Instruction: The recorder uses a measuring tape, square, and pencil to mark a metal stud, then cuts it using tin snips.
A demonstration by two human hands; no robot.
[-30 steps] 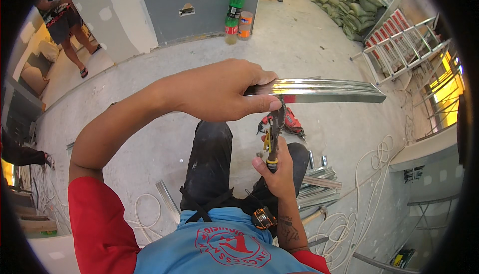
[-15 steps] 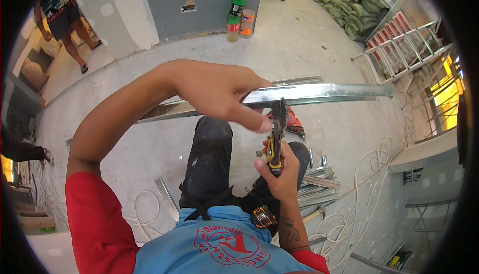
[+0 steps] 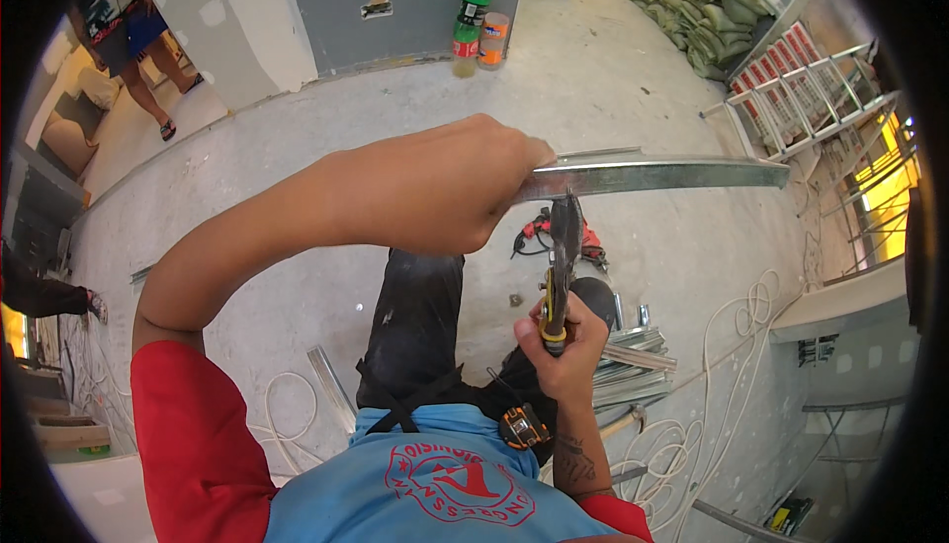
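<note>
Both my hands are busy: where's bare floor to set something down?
Bare floor shows between the bottles and your left hand, and between the red tool and the white cable on the right. It's crowded beside your right knee, with metal strips, a hammer and more cable.

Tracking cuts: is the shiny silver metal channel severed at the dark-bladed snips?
Not severed: the channel runs unbroken from the left hand past the snips; that hand hides some.
</note>
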